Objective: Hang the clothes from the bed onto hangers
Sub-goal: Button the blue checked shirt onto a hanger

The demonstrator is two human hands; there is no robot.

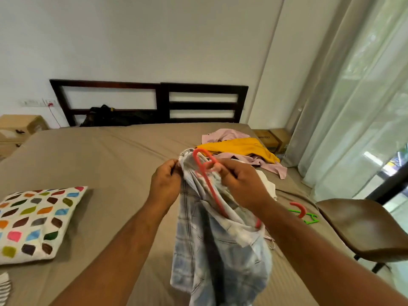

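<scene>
Above a bed (106,155) spread with a taupe sheet, a person holds up a pale blue checked shirt (212,250) with a red hanger (205,171) threaded partly inside it; the left grip (165,184) pinches the shirt's top edge, fingers curled on the cloth; the right grip (240,184) is clenched round the hanger just under its hook, cloth bunched beneath the fingers; the hook stands above and between the two grips, and one hanger arm slants down through the shirt toward the right forearm; the shirt hangs from both grips, draping down between the forearms; beyond the right grip, on the bed's far right side, a yellow garment (240,147) lies on top of pink garments (225,134); near the bed's right edge lie a green hanger (309,218) and the hook of a second red hanger (299,208), touching; a patterned cushion (37,219) rests on the bed at left; a brown chair (362,226) stands beside the bed at right, near sheer curtains (353,107).
</scene>
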